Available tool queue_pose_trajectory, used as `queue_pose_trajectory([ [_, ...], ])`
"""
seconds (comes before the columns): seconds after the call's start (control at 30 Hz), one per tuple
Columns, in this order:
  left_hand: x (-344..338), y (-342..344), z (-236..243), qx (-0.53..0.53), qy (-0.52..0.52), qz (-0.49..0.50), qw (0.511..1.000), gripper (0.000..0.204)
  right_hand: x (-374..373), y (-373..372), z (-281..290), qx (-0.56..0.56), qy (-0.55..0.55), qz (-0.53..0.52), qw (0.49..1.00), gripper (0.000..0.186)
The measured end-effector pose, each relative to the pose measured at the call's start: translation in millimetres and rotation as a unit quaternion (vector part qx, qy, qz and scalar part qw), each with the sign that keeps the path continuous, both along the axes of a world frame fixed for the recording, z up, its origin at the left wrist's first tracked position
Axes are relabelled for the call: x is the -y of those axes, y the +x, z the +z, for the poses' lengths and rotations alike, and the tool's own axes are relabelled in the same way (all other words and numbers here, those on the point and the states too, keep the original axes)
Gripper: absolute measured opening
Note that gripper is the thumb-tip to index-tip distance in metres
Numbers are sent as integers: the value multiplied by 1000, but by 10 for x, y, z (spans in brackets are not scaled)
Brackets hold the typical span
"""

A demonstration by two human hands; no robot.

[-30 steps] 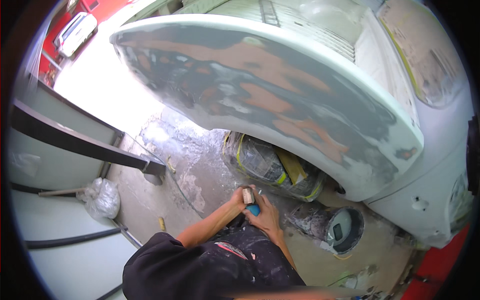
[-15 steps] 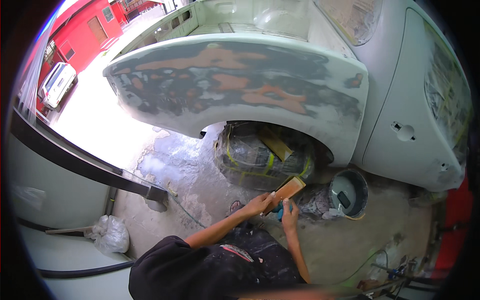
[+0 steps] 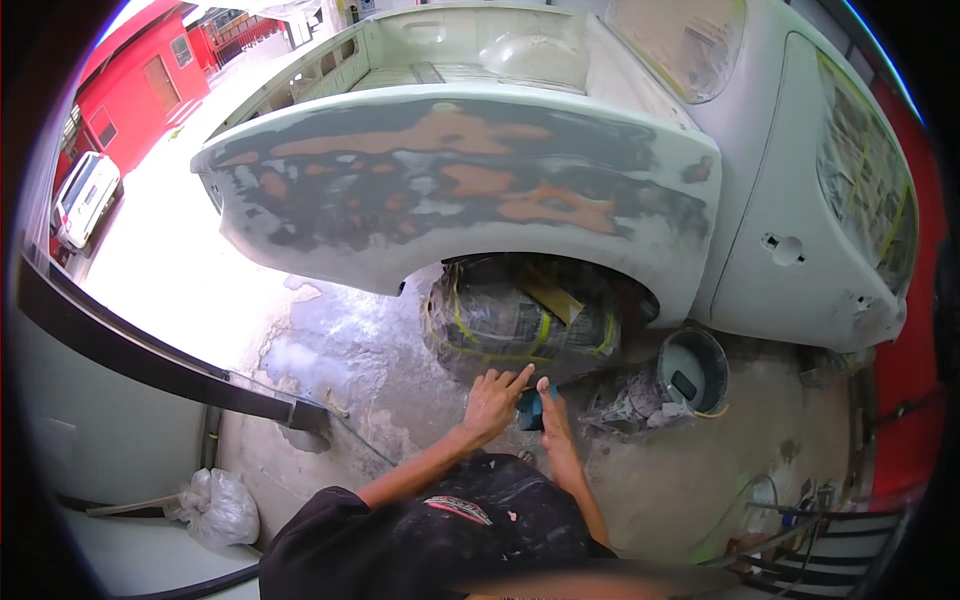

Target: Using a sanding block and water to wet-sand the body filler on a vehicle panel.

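In front of my body, just short of the covered wheel (image 3: 490, 322), my two hands are close together. My right hand (image 3: 556, 425) is closed around a teal-blue piece (image 3: 529, 411), its thumb pointing up. That piece seems to be part of a sanding block whose tan face showed earlier; only a thin dark edge is visible now. Beside it, my left hand (image 3: 491, 408) has its back up and fingers somewhat spread, the index finger reaching towards that edge. Beyond the wheel stands a pickup's pale side panel (image 3: 330, 240) with sanded grey and orange-brown patches.
At the right a dark bucket (image 3: 718, 372) of cloudy water holds a dark block (image 3: 684, 385), with a greyish cloth (image 3: 630, 405) nearby. A black beam (image 3: 140, 345) crosses the left side. A plastic bag (image 3: 217, 507) lies lower left; metal racks stand lower right.
The sanding block has turned from showing its tan face to nearly edge-on. Both hands have shifted slightly up and left, and my left fingers have spread. The whole view has tilted a little.
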State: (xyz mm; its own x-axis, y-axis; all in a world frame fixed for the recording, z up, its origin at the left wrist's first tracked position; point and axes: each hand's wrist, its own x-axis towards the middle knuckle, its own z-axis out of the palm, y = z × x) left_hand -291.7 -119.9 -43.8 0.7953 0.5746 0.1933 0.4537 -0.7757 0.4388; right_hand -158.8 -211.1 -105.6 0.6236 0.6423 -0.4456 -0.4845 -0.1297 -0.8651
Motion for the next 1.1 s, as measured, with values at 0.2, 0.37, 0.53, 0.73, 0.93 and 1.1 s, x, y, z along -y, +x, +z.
queue_pose_trajectory([
  [0.2,-252,-384,-1,72,9,-56,996,62,-49,-399,-360,-206,57,-51,975,44],
  [0.37,-162,-367,-209,70,-124,-146,979,74,312,-336,-422,-208,70,-138,966,47],
  [0.53,186,-188,-466,233,-212,3,949,103,682,-219,-444,-225,146,-264,926,46],
  [0.73,435,67,-747,73,-767,-51,636,94,835,-97,-291,-192,195,-239,932,48],
  [0.93,721,565,-728,51,-656,-88,748,87,1019,237,-230,-144,174,-259,939,45],
  [1.1,1085,858,-789,47,-624,-90,775,90,1282,552,-65,-112,163,-279,940,52],
])
